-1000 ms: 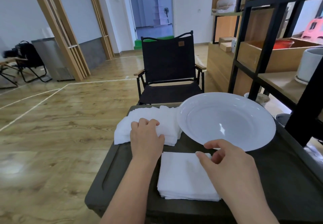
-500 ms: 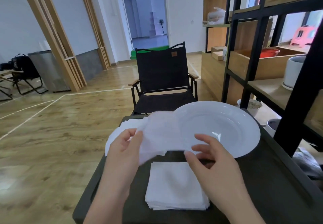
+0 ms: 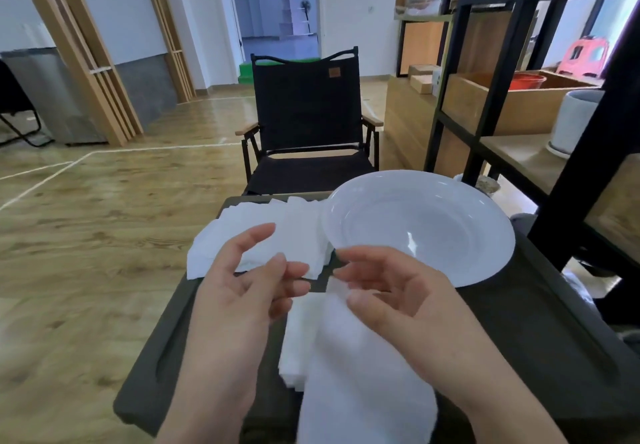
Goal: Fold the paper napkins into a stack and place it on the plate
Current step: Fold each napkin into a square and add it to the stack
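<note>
Now napkin (image 3: 363,374) between right fingers (image 3: 360,299).

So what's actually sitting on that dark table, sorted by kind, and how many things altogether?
Plates: 1, the white plate, with nothing in it.
Napkin piles on the table: 2, the unfolded pile at the far left and the folded stack near the front.
Loose napkins in hand: 1, the napkin pinched by the right hand; the left hand holds nothing.
Total: 4.

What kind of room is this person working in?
Probably a studio or workshop space rather than a home dining room: white tape lines cross the wooden floor, a black metal storage shelf holds boxes, and a black folding camp chair faces the small dark table.
</note>
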Demonstrator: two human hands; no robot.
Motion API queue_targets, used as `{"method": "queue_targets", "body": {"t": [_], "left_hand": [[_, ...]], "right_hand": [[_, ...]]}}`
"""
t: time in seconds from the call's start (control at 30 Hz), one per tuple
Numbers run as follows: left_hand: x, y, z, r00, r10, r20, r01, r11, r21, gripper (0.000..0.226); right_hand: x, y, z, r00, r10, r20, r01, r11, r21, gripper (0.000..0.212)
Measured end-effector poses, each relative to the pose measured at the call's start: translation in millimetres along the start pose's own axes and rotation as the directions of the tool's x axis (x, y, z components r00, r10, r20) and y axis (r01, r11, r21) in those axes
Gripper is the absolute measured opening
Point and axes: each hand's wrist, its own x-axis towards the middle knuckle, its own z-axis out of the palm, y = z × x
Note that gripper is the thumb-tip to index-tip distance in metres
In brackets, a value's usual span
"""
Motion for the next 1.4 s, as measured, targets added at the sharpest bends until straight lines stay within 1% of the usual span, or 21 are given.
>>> {"method": "queue_targets", "body": {"t": [0.07,0.17,0.27,0.33,0.37,0.4,0.47,0.53,0.6,0.67,0.83,0.93,1.0,1.03,1.1,1.17,1.2,1.23,1.27,1.33,1.4], "left_hand": [[-1,-13,6,0.998,0.056,-0.012,-0.054,0.991,0.122,0.025],[-6,-38,18,0.995,0.082,-0.056,-0.06,0.949,0.31,0.013],[-7,-45,20,0.98,0.134,-0.145,-0.07,0.922,0.38,0.01],[-6,-40,14,0.978,0.146,-0.147,-0.069,0.898,0.434,0.011],[-5,-37,9,0.988,0.117,-0.098,-0.053,0.863,0.502,0.012],[-5,-34,4,0.998,0.057,-0.029,-0.03,0.815,0.579,0.012],[-6,-28,-9,0.993,-0.077,0.084,-0.005,0.703,0.711,0.012],[-8,-21,-18,0.982,-0.151,0.117,0.003,0.625,0.781,0.017],[-10,-16,-21,0.978,-0.177,0.113,0.015,0.598,0.802,0.02],[-10,-13,-20,0.979,-0.172,0.105,0.021,0.605,0.796,0.018],[-7,-14,-19,0.989,-0.129,0.078,0.031,0.68,0.733,0.015],[-7,-12,-19,0.995,-0.079,0.063,0.013,0.718,0.696,0.017],[-8,-10,-19,0.996,-0.05,0.07,-0.009,0.746,0.666,0.025],[-8,-9,-19,0.994,-0.063,0.092,-0.009,0.779,0.626,0.032],[-8,-7,-21,0.97,-0.151,0.188,0.029,0.847,0.531,0.052],[-10,-7,-21,0.905,-0.26,0.335,0.059,0.859,0.509,0.071],[-11,-7,-20,0.862,-0.308,0.403,0.068,0.858,0.51,0.081],[-12,-7,-19,0.821,-0.345,0.454,0.084,0.861,0.502,0.088],[-13,-8,-18,0.787,-0.369,0.495,0.105,0.87,0.481,0.09],[-14,-6,-16,0.753,-0.351,0.557,0.119,0.904,0.41,0.078],[-15,-2,-16,0.777,-0.265,0.571,0.098,0.947,0.305,0.067]], "right_hand": [[0,9,7,1.0,0.002,0.019,0.001,0.983,-0.183,0.041],[1,30,23,1.0,0.021,-0.002,-0.02,0.915,-0.402,0.036],[2,45,30,1.0,0.006,0.026,0.008,0.861,-0.508,0.031],[3,48,30,0.999,-0.013,0.035,0.029,0.852,-0.523,0.029],[4,49,30,0.999,-0.022,0.035,0.037,0.854,-0.518,0.028],[4,49,30,0.999,-0.031,0.035,0.045,0.857,-0.514,0.025],[4,48,29,0.999,-0.042,0.031,0.053,0.851,-0.522,0.018],[5,48,29,0.999,-0.042,0.026,0.05,0.842,-0.538,0.01],[5,46,29,0.999,-0.043,0.018,0.046,0.841,-0.539,0.009],[4,46,29,0.999,-0.048,0.008,0.045,0.847,-0.53,0.014],[2,44,27,0.998,-0.05,-0.022,0.031,0.845,-0.534,0.022],[1,40,24,0.995,-0.086,-0.043,0.05,0.843,-0.535,0.027],[1,36,23,0.992,-0.092,-0.087,0.044,0.893,-0.447,0.027],[2,33,23,0.989,-0.081,-0.126,0.031,0.933,-0.359,0.026],[2,27,20,0.972,-0.06,-0.227,0.03,0.99,-0.135,0.023],[1,19,18,0.943,0.024,-0.332,0.017,0.993,0.121,0.017],[1,16,16,0.923,0.117,-0.365,-0.008,0.958,0.287,0.014],[1,13,15,0.902,0.219,-0.372,-0.032,0.893,0.449,0.01],[1,12,15,0.878,0.305,-0.369,-0.044,0.819,0.572,0.008],[1,12,12,0.83,0.406,-0.383,-0.033,0.72,0.693,0.005],[2,15,8,0.799,0.439,-0.411,-0.026,0.709,0.705,0.008]]}}
